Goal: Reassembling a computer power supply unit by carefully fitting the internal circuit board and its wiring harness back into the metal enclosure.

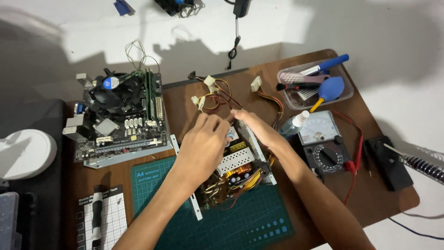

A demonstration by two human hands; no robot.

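Nearest, we see our left hand [203, 146] curled over the open power supply [236, 171] on the green cutting mat [259, 222] at the table's [384, 199] near edge; our right hand [256, 127] pinches its wires [217, 95]. Farther left sits a motherboard [120, 115].

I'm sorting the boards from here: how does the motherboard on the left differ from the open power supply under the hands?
The motherboard lies flat and untouched on bare table, with a round black fan on top. The open power supply sits partly on the green cutting mat, in a perforated metal case, trailing yellow and red wires, with both hands on it. Both show exposed electronics.
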